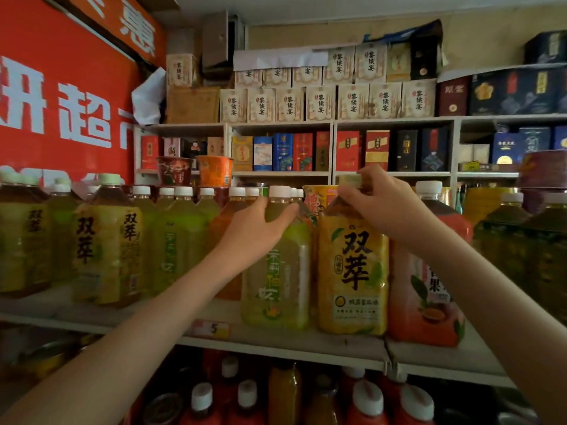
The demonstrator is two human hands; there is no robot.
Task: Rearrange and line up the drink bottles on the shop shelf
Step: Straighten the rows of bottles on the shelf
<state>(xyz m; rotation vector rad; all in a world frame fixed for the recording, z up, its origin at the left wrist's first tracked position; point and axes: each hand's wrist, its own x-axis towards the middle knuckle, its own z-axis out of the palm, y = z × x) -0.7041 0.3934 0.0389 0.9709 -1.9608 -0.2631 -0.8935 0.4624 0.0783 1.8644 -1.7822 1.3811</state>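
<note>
Large drink bottles stand in rows on a white shelf (pixel 276 340). My left hand (pixel 256 230) grips the shoulder of a green-labelled bottle (pixel 276 283) with a white cap, at the shelf's front. My right hand (pixel 382 204) curls round the neck and cap of a yellow-labelled bottle (pixel 352 277) right beside it. Both bottles stand upright and touch side by side. A pink-labelled bottle (pixel 429 289) stands to the right of the yellow one. More yellow and green bottles (pixel 107 246) fill the shelf's left part.
Dark green bottles (pixel 515 250) stand at the far right. A lower shelf holds red and orange bottles (pixel 368 403). Instant noodle cups (pixel 196 170) sit behind the bottle row. Boxed goods (pixel 322 102) fill the back wall shelves. A red sign (pixel 61 102) covers the left wall.
</note>
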